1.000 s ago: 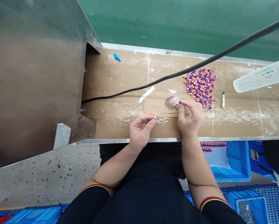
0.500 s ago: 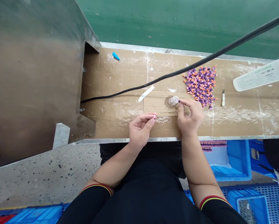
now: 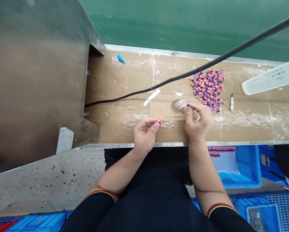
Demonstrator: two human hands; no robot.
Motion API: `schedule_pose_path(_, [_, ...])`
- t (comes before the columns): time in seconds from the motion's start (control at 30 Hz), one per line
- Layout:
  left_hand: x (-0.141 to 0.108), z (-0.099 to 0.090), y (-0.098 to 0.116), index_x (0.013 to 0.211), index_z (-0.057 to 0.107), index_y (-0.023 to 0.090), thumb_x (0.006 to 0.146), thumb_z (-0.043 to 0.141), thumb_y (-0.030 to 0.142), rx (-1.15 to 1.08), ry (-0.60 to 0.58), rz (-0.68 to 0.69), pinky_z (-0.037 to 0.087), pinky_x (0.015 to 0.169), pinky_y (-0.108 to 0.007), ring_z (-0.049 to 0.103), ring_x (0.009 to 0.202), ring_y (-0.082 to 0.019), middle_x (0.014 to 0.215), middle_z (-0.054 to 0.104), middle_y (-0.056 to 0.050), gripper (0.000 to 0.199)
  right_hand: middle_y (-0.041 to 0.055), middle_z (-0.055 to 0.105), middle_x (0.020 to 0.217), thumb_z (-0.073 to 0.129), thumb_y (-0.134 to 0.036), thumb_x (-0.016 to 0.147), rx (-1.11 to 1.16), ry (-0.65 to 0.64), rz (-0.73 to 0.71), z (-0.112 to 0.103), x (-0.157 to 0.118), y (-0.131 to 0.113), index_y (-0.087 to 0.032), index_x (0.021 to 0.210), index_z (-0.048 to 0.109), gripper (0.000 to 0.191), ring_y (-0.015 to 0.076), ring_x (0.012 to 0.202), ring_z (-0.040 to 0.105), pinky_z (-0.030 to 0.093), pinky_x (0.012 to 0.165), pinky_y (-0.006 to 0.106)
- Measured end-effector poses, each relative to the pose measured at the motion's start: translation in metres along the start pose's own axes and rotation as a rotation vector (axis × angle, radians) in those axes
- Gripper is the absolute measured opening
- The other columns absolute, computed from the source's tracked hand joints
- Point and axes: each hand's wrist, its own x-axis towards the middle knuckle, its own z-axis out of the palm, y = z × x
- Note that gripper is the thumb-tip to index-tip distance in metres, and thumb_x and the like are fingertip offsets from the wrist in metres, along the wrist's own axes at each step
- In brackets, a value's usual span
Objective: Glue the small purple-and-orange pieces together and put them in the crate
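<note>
My left hand is closed in a pinch on a small pale pink piece, its exact kind too small to make out. Between the thumb and forefinger of my right hand sits a small purple piece. Just left of those fingertips, a small clear cup stands on a flat cardboard strip, with a wet-looking patch around it. A pile of small purple, pink and orange pieces lies beyond my right hand. Part of a white object shows under my right palm.
A black cable crosses above the cardboard-covered bench. A white strip, a blue tapered cap, a small knife and a white bottle lie around. Left stands a metal housing; blue bins sit below right.
My right hand has drawn slightly right, away from the clear cup, with the purple piece still pinched. My left hand stays almost in place.
</note>
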Motion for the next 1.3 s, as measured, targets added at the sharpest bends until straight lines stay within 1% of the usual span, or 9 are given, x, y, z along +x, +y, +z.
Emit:
schedule_pose_path(0.27, [0.004, 0.0, 0.006, 0.086, 0.086, 0.026, 0.077, 0.098, 0.048, -0.004, 0.039, -0.104, 0.064, 0.061, -0.021, 0.077, 0.07, -0.013, 0.079, 0.081, -0.003, 0.027, 0.0036, 0.078, 0.095, 0.062, -0.03, 0.107, 0.111, 0.063, 0.007, -0.003, 0.002, -0.01, -0.025, 0.106, 0.073, 0.012, 0.0206, 0.085, 0.075, 0.062, 0.076, 0.038])
schedule_pose_path(0.37, [0.004, 0.0, 0.005, 0.087, 0.086, 0.024, 0.075, 0.1, 0.05, 0.01, 0.067, -0.124, 0.066, 0.064, -0.022, 0.077, 0.07, -0.013, 0.081, 0.082, -0.004, 0.032, 0.0022, 0.077, 0.092, 0.061, -0.029, 0.108, 0.252, 0.066, -0.018, -0.009, -0.008, -0.029, -0.027, 0.108, 0.07, 0.01, 0.0194, 0.081, 0.075, 0.062, 0.072, 0.036])
schedule_pose_path(0.5, [0.003, 0.004, 0.003, 0.089, 0.086, 0.022, 0.071, 0.102, 0.046, 0.031, 0.106, -0.13, 0.068, 0.071, -0.02, 0.078, 0.071, -0.012, 0.086, 0.083, -0.005, 0.035, 0.0021, 0.079, 0.099, 0.064, -0.022, 0.106, 0.48, -0.008, 0.019, -0.011, -0.033, -0.063, -0.028, 0.116, 0.068, 0.013, 0.0181, 0.08, 0.078, 0.065, 0.067, 0.033])
schedule_pose_path(0.63, [0.001, 0.008, 0.003, 0.086, 0.084, 0.019, 0.073, 0.101, 0.048, 0.086, 0.107, -0.108, 0.069, 0.075, -0.023, 0.08, 0.074, -0.013, 0.089, 0.084, -0.006, 0.036, 0.0037, 0.082, 0.105, 0.062, -0.018, 0.106, 0.55, -0.026, 0.028, -0.004, -0.046, -0.08, -0.028, 0.119, 0.067, 0.017, 0.0182, 0.083, 0.08, 0.067, 0.065, 0.031])
schedule_pose_path(0.8, [-0.001, 0.008, 0.003, 0.089, 0.078, 0.017, 0.08, 0.096, 0.051, 0.129, 0.116, -0.058, 0.07, 0.077, -0.03, 0.082, 0.08, -0.018, 0.091, 0.084, -0.008, 0.04, 0.0047, 0.082, 0.097, 0.065, -0.025, 0.105, 0.288, -0.043, 0.048, -0.005, -0.033, -0.059, -0.026, 0.109, 0.072, 0.009, 0.02, 0.083, 0.079, 0.066, 0.071, 0.034])
schedule_pose_path(0.87, [-0.002, 0.007, 0.002, 0.089, 0.076, 0.017, 0.082, 0.095, 0.05, 0.127, 0.107, -0.034, 0.069, 0.076, -0.03, 0.081, 0.079, -0.017, 0.091, 0.084, -0.008, 0.039, 0.005, 0.082, 0.095, 0.067, -0.025, 0.104, 0.171, -0.099, 0.051, -0.008, -0.027, -0.045, -0.025, 0.105, 0.075, 0.008, 0.0191, 0.08, 0.076, 0.064, 0.07, 0.033])
schedule_pose_path(0.97, [-0.002, 0.005, 0.001, 0.087, 0.075, 0.017, 0.081, 0.096, 0.049, 0.133, 0.091, -0.006, 0.068, 0.074, -0.029, 0.08, 0.078, -0.016, 0.091, 0.083, -0.007, 0.038, 0.0033, 0.081, 0.093, 0.068, -0.022, 0.102, 0.12, -0.183, 0.029, -0.012, -0.025, -0.032, -0.025, 0.102, 0.076, 0.009, 0.0187, 0.081, 0.074, 0.062, 0.075, 0.033])
schedule_pose_path(1.17, [-0.002, 0.004, -0.001, 0.088, 0.076, 0.019, 0.082, 0.096, 0.046, 0.108, 0.073, 0.013, 0.066, 0.074, -0.028, 0.077, 0.075, -0.014, 0.091, 0.083, -0.006, 0.034, 0.0012, 0.079, 0.085, 0.069, -0.018, 0.097, 0.084, -0.164, 0.008, -0.012, -0.031, -0.031, -0.025, 0.094, 0.074, 0.009, 0.0183, 0.075, 0.071, 0.057, 0.072, 0.032])
schedule_pose_path(1.3, [-0.002, 0.003, -0.001, 0.09, 0.077, 0.02, 0.083, 0.095, 0.045, 0.105, 0.066, 0.023, 0.065, 0.074, -0.029, 0.077, 0.076, -0.015, 0.091, 0.083, -0.006, 0.032, 0.0015, 0.08, 0.085, 0.069, -0.019, 0.095, 0.056, -0.207, 0.014, -0.011, -0.031, -0.031, -0.026, 0.091, 0.074, 0.01, 0.02, 0.078, 0.072, 0.06, 0.076, 0.035])
